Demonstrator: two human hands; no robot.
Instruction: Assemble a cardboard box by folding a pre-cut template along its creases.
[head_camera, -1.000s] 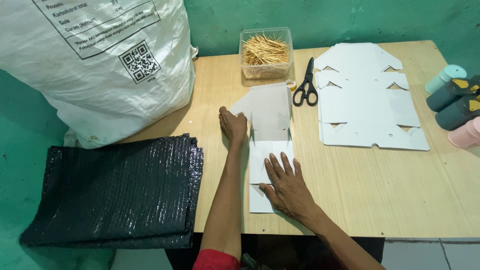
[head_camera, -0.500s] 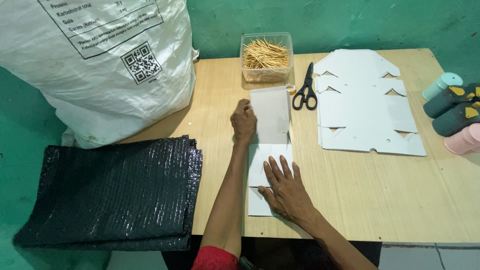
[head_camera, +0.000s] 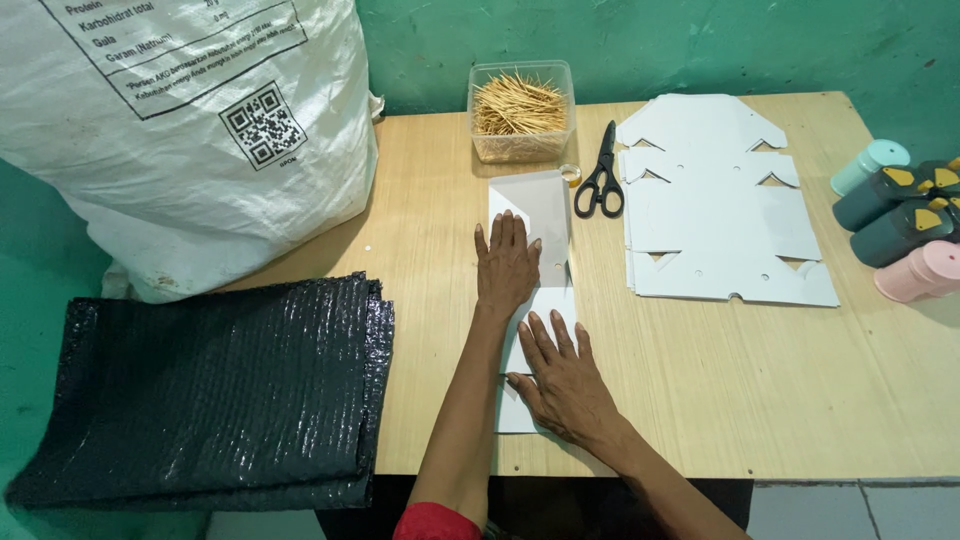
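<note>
White card lies on the table under both flat, open palms: left hand at twelve o'clock of right hand; scissors at two.

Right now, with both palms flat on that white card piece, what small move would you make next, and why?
Probably slide the left hand along the fold to crease it. The white card blank has its far flap raised, while the right hand pins the near end to the table.
</note>
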